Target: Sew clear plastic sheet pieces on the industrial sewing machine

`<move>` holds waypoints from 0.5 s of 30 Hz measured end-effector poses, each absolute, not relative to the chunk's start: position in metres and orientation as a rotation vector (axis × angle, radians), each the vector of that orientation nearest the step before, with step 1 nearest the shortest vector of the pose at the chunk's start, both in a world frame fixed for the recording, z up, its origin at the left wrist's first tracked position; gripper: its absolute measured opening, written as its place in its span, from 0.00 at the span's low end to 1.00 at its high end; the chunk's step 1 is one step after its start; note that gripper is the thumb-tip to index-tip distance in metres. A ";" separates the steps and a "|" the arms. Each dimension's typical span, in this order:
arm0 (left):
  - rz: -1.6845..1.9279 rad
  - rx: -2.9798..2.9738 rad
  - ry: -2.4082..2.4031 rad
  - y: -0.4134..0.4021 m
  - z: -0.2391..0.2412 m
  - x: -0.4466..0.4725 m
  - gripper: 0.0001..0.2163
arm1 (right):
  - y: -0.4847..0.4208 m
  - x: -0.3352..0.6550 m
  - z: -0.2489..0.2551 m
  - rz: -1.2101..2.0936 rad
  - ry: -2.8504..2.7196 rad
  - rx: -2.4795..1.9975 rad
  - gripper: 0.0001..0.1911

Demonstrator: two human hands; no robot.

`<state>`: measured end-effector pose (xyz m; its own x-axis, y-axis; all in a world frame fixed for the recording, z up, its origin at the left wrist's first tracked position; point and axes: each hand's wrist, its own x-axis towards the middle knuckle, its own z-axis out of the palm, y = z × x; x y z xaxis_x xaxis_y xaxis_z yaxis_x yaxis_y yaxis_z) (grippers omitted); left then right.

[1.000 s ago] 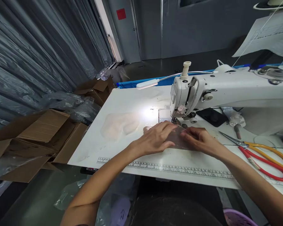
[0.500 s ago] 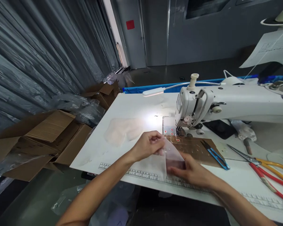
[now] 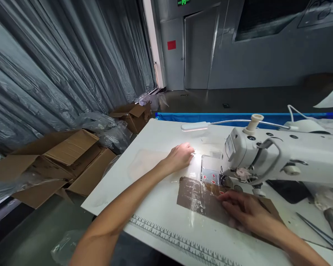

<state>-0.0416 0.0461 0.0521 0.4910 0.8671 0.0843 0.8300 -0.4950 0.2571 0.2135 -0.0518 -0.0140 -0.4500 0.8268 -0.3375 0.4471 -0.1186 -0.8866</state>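
A glossy, see-through plastic sheet (image 3: 191, 195) lies by the front of the sewing machine (image 3: 266, 151), catching bright reflections. My right hand (image 3: 246, 212) is at its right part, thumb and fingers closed on it, over a brown board (image 3: 270, 207). My left hand (image 3: 180, 157) rests on the white table beyond the sheet, in the lamp's light. Its fingers are curled together, and what they hold, if anything, is too small to make out. The needle plate (image 3: 211, 177), with small red marks, lies between the hands.
A lamp (image 3: 195, 126) on a bendable neck reaches over the white table (image 3: 152, 136). A printed ruler scale (image 3: 172, 236) runs along the front edge. Scissors (image 3: 319, 229) lie at the right. Open cardboard boxes (image 3: 72, 147) and plastic bags stand left of the table.
My left hand has let go of the sheet and moved away toward the lit spot. The sheet, raised before, now lies lower and flatter under my right hand. The view has shifted.
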 end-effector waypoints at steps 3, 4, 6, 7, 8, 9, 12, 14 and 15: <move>0.336 2.544 1.389 0.100 0.045 -0.016 0.08 | -0.058 0.211 -0.027 1.419 -1.829 -1.451 0.23; 0.360 2.536 1.360 0.115 0.042 -0.009 0.08 | -0.060 0.211 -0.030 1.375 -1.834 -1.466 0.24; 0.403 2.499 1.354 0.140 0.034 0.004 0.07 | -0.061 0.211 -0.034 1.337 -1.846 -1.483 0.24; 0.423 2.469 1.375 0.151 0.030 0.009 0.08 | -0.062 0.211 -0.034 1.336 -1.856 -1.496 0.24; 0.443 2.435 1.402 0.161 0.026 0.013 0.10 | -0.062 0.211 -0.034 1.337 -1.865 -1.515 0.24; 0.461 2.399 1.431 0.171 0.022 0.016 0.11 | -0.062 0.212 -0.034 1.336 -1.873 -1.538 0.24; 0.514 2.303 1.486 0.195 0.013 0.019 0.14 | -0.061 0.214 -0.035 1.328 -1.877 -1.587 0.25; 0.551 2.255 1.501 0.208 0.010 0.018 0.13 | -0.060 0.216 -0.038 1.349 -1.858 -1.580 0.25; 0.570 2.226 1.507 0.214 0.009 0.017 0.12 | -0.060 0.217 -0.039 1.379 -1.861 -1.568 0.25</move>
<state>0.0168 0.2135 0.0088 0.3386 0.9341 0.1129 0.7749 -0.3449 0.5297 0.2171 -0.0597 -0.0388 -0.3315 0.8904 -0.3118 0.5574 -0.0818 -0.8262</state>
